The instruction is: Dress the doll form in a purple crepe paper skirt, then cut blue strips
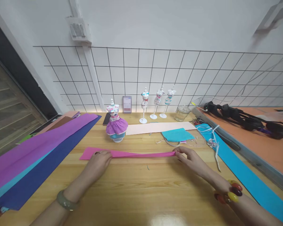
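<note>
A bright pink strip (pixel 136 154) of thin paper or cloth lies lengthwise across the wooden table, wider at its left end and folded narrow toward the right. My left hand (pixel 100 160) rests over its left part, fingers closed together on the lower edge; the fingertips are partly hidden. At the far right end, my right hand (pixel 187 158) pinches the strip's tip between thumb and fingers. Just behind the strip stands a mini dress form (pixel 116 124) wearing a purple skirt. A folded turquoise piece (pixel 178 135) lies beyond my right hand.
Long purple (pixel 49 135) and navy strips (pixel 47 169) lie at left. Several bare mini dress forms (pixel 144 103) stand at the back near a glass cup (pixel 182 113). A pale pink strip (pixel 143 128) lies before them. A blue strip (pixel 240 169) runs down the right side.
</note>
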A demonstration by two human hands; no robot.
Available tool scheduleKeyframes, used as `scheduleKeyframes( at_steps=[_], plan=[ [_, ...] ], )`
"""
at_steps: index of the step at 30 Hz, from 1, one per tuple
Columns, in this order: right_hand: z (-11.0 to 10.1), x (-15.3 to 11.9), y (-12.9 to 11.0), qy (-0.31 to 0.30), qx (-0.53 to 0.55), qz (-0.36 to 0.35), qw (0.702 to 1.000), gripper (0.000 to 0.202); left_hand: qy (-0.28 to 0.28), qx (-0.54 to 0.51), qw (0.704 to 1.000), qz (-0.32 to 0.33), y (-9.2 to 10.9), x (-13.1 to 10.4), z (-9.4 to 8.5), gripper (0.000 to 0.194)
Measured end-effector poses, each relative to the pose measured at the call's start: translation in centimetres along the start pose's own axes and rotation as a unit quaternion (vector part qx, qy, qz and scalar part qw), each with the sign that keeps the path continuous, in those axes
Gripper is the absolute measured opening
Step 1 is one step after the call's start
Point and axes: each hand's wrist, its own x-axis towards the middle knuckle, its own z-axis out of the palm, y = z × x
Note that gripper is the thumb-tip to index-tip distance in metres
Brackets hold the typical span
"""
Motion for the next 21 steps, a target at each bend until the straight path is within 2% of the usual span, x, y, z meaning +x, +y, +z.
scheduleKeyframes(
  at_steps=[3,5,8,11,16,21],
  plan=[
    [0.0,0.2,-0.1,-0.011,0.159,0.069,0.985,0.034,-0.047,-0.077,0.996,-0.017,-1.3,0.1,-2.0,0.033],
    [0.1,0.3,0.1,-0.012,0.226,0.107,0.968,0.039,-0.091,-0.11,0.989,-0.037,-2.6,0.2,-3.3,0.031],
    [0.2,0.5,0.3,-0.024,0.248,0.138,0.959,0.045,-0.157,-0.164,0.973,-0.05,-4.9,0.6,-4.5,0.029],
    [0.5,0.6,0.3,-0.038,0.25,0.144,0.957,0.05,-0.192,-0.209,0.957,-0.065,-6.9,1.0,-4.5,0.03],
    [1.3,1.1,1.2,-0.051,0.204,0.118,0.97,0.049,-0.178,-0.164,0.966,-0.087,-9.2,1.7,-2.8,0.038],
    [2.2,1.7,3.1,-0.019,0.135,0.122,0.983,0.047,-0.128,-0.118,0.979,-0.106,-10.6,2.1,-1.8,0.041]
  ],
)
